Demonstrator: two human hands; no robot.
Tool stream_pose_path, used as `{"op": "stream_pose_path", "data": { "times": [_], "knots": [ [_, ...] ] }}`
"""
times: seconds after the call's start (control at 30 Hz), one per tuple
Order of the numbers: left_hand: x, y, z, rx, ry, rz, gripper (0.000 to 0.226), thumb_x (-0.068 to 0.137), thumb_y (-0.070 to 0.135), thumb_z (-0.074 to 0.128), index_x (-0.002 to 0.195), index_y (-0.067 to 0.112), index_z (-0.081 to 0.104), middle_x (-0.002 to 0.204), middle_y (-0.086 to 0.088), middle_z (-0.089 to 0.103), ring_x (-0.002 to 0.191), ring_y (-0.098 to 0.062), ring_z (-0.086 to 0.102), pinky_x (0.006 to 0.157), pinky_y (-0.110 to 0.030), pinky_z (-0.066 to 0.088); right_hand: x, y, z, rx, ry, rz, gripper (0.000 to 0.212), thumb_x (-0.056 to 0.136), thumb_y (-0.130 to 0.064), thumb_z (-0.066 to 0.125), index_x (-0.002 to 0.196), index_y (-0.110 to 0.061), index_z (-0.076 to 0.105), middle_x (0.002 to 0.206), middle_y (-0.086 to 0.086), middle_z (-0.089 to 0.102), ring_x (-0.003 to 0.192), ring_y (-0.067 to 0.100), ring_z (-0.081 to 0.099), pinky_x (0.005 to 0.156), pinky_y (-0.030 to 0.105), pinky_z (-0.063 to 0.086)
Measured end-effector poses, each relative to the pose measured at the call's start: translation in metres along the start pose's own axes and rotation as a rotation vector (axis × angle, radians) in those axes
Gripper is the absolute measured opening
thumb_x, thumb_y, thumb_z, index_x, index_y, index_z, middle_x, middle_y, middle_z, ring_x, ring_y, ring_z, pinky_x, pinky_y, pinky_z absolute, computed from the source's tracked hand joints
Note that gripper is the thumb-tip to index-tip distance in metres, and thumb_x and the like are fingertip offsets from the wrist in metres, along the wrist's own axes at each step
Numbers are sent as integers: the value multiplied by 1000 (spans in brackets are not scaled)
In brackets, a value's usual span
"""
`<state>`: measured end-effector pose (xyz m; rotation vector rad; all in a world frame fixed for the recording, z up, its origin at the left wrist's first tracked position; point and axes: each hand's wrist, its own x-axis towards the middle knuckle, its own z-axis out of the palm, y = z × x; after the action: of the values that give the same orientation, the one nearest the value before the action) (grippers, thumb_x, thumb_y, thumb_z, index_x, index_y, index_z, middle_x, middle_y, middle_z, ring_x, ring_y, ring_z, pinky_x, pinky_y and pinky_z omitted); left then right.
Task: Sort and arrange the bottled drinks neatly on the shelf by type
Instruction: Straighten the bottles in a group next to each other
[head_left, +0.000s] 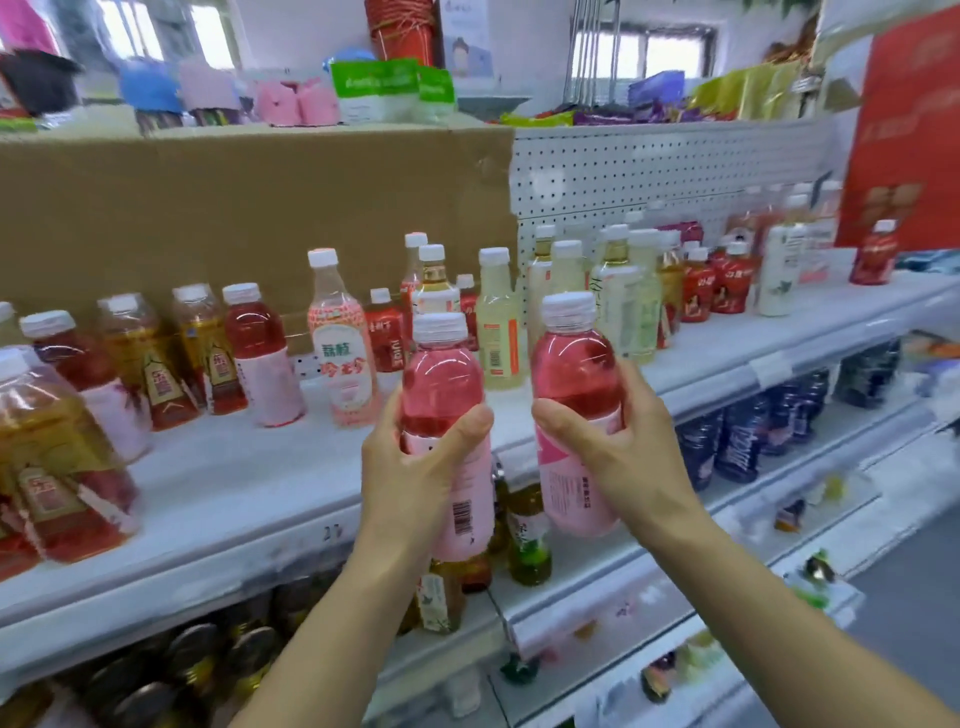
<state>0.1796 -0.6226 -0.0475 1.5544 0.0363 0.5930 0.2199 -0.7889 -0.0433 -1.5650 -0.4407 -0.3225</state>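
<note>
The left grip is curled round the pink label of a clear plastic, white-capped bottle of pink drink; a second matching pink bottle is clasped likewise by the right grip. Both are held upright, just apart, before the white shelf.

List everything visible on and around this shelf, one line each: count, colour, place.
left pink bottle: one, pink, white cap, held before the shelf
right pink bottle: one, pink, white cap, held beside it
shelf: one, white, across the middle
amber bottles: several, amber, shelf's left end
pale yellow bottles: several, yellowish, mid-shelf behind the held pair
dark blue bottles: several, navy, below the shelf, right
cardboard: one sheet, brown, behind shelf's left half
pegboard: one, white, behind shelf's right half
left hand: one, grips left pink bottle
right hand: one, grips right pink bottle
</note>
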Motion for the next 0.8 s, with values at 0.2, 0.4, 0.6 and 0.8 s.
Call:
{"op": "stream_pose_path", "data": {
  "times": [0.2, 0.4, 0.6, 0.8],
  "knots": [
    [-26, -12, 116, -70, -9, -54, 45, 71, 40, 81, 112, 29, 66, 95, 3, 76, 85, -19, 74, 82, -50, 59, 9, 18, -117, -24, -25, 27, 47, 71, -37, 82, 113, -30, 61, 96, -19, 71, 86, -2, 68, 69, 9, 50],
    [-31, -20, 211, -114, -36, -76, 44, 68, 39, 83, 108, 29, 68, 95, -1, 76, 85, -26, 74, 72, -41, 59, 29, 39, -207, -42, -14, 53, 45, 70, -39, 82, 109, -33, 62, 95, -19, 71, 85, -1, 68, 65, 9, 50],
    [-4, -27, 291, -109, -87, -79, 50, 67, 47, 87, 110, 32, 67, 97, 1, 76, 89, -23, 74, 77, -44, 60, 68, 64, -275, -68, 35, 61, 40, 73, -38, 82, 107, -34, 61, 92, -19, 70, 83, 1, 68, 77, 27, 53],
    [44, -41, 363, -115, -115, -44, 50, 71, 45, 85, 115, 31, 65, 100, 2, 75, 91, -22, 73, 80, -49, 60, 128, 96, -325, -88, 73, 29, 53, 68, -48, 79, 114, -31, 61, 96, -19, 70, 87, 0, 68, 82, 34, 55]
  ]
}}
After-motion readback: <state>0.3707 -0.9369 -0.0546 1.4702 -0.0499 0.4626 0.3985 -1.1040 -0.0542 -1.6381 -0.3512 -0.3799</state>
